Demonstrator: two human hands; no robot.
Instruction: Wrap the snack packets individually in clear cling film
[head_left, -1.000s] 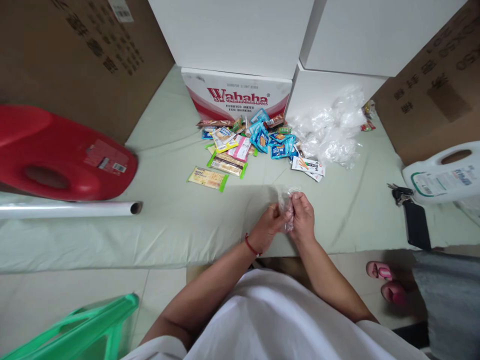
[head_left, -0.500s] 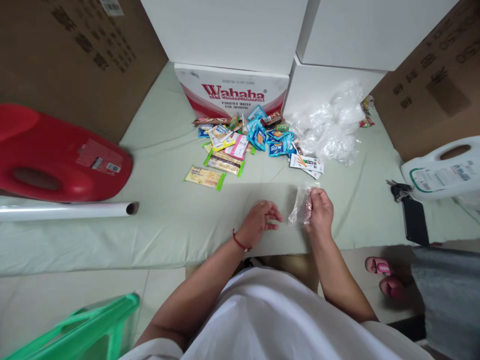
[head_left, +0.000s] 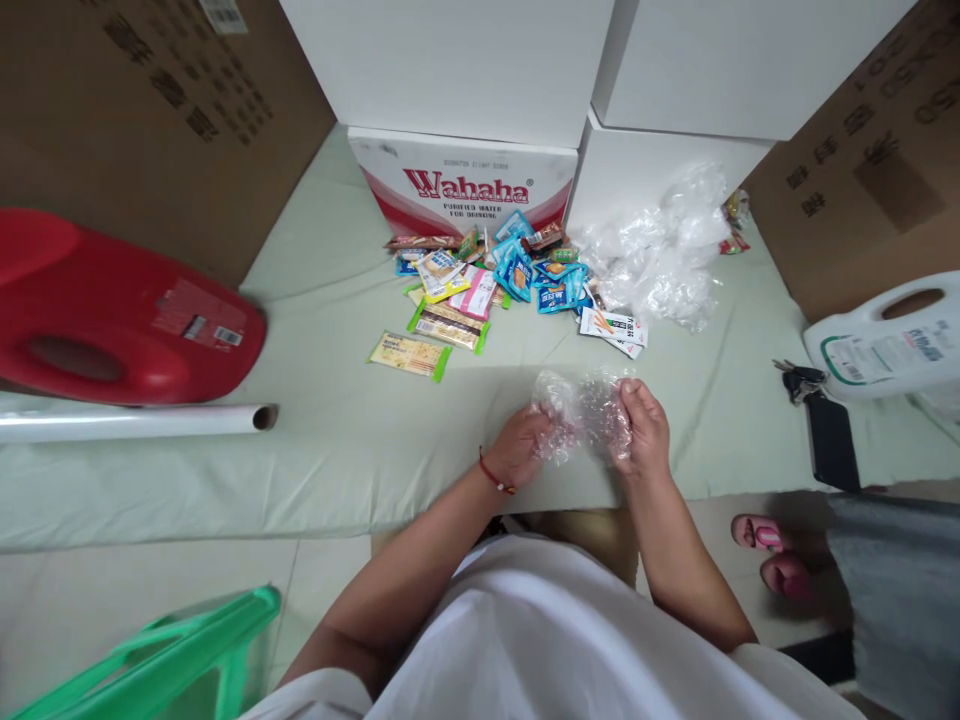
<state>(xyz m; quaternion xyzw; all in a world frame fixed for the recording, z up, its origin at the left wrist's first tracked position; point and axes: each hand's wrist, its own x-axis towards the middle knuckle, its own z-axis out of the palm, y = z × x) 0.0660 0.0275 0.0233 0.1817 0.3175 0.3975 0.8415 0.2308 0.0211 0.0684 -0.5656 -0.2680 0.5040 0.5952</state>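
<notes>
Clear plastic bag (head_left: 600, 408), just below and right of frame centre, spanning between left hand (head_left: 519, 446), closed on its left end, and right hand (head_left: 645, 430), pinching its right edge, snack packets (head_left: 450, 327) above.

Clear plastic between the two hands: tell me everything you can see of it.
The clear plastic looks thin, soft and colourless, crinkled all over with bright glints, and no print shows on it. It is spread sideways, its left end bunched in the left hand and its right edge pinched in the right hand. It lies above the near part of the pale green cloth, which shows through it. Whether it touches the cloth, or is a bag or loose film, I cannot tell.
</notes>
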